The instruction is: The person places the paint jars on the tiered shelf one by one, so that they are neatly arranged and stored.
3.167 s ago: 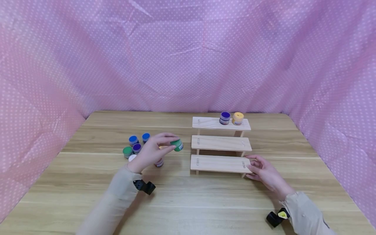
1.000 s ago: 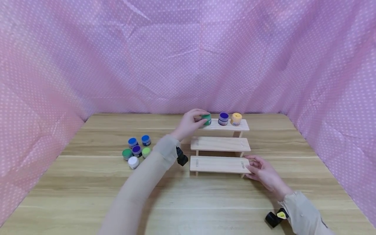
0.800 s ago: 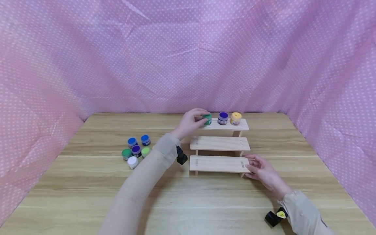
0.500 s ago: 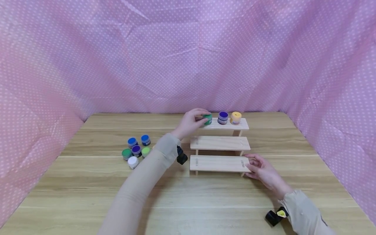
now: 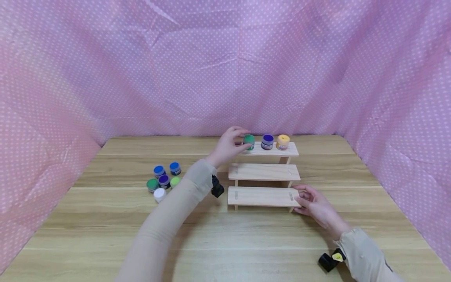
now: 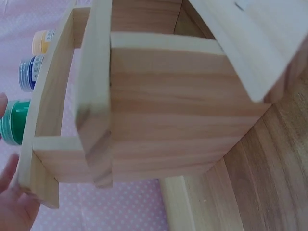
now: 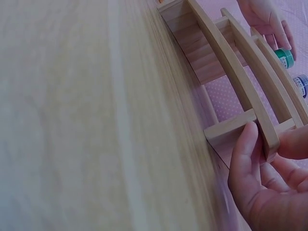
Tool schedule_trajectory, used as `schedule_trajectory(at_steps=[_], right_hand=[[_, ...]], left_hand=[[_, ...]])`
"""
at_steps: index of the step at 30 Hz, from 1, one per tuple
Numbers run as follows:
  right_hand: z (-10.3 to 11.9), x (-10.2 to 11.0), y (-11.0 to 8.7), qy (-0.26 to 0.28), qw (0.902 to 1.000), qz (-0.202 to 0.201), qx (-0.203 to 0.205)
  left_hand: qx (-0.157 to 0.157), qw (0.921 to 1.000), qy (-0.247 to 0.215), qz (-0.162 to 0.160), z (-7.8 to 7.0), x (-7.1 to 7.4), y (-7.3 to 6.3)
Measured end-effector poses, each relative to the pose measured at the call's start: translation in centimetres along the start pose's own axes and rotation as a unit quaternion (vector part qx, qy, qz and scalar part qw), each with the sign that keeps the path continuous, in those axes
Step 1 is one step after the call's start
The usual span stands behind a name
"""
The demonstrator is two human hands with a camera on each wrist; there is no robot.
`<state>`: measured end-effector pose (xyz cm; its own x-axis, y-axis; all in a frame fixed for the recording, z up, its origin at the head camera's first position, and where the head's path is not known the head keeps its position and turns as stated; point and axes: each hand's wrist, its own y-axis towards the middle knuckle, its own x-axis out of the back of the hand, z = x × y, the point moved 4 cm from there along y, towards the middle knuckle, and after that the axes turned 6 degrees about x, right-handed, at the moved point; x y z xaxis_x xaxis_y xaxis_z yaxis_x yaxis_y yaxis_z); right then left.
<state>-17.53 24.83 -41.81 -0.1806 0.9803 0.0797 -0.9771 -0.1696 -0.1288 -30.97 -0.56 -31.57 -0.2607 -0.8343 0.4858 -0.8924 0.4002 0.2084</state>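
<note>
Green jar (image 5: 249, 141) sits on the rack's (image 5: 264, 196) top step beside the purple jar (image 5: 267, 141). Left hand (image 5: 229, 147) looks loosened, grip maybe just touching. Right hand (image 5: 313, 203) clasps the bottom step's end. A clumsy pull-back could knock it over.

My right hand (image 7: 269, 187) fills the lower right corner, thumb and fingers pinching the near end of the lowest plank of the pale three-tier wooden step rack (image 7: 226, 72). The rack stands on the light wood-grain table (image 7: 86, 120), its planks running away toward the top edge. My left hand (image 7: 264, 17) hangs beside the green-lidded paint jar (image 7: 285, 57) on the highest plank. A blue-lidded jar (image 7: 301, 84) sits next along.
</note>
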Motion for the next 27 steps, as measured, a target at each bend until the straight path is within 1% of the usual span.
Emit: schedule_trajectory(at_steps=[5, 9, 15, 18, 22, 24, 27], right_hand=[[-0.06, -0.11, 0.03, -0.005, 1.0, -0.002, 0.005], [-0.18, -0.08, 0.03, -0.008, 0.9999, -0.004, 0.007], [-0.33, -0.08, -0.01, -0.011, 0.9999, -0.005, 0.005], [-0.32, -0.09, -0.04, -0.01, 0.9999, -0.004, 0.005], [-0.18, -0.07, -0.06, -0.008, 0.9999, -0.002, 0.006], [-0.11, -0.02, -0.05, -0.006, 1.0, -0.001, 0.006], [-0.04, 0.06, -0.03, -0.003, 1.0, 0.0, 0.006]], left_hand=[[0.018, 0.9993, 0.021, -0.027, 0.04, -0.11, -0.05], [0.02, 0.9988, 0.038, -0.026, 0.1, -0.35, 0.02], [0.02, 0.9972, 0.068, -0.025, -0.22, -0.46, -0.01], [0.025, 0.9971, 0.069, -0.021, -0.36, -0.48, -0.05], [0.029, 0.9983, 0.051, -0.006, -0.43, -0.58, 0.01], [0.028, 0.9988, 0.041, 0.001, -0.47, -0.6, 0.07], [0.021, 0.9991, 0.037, 0.008, -0.59, -0.56, 0.11]])
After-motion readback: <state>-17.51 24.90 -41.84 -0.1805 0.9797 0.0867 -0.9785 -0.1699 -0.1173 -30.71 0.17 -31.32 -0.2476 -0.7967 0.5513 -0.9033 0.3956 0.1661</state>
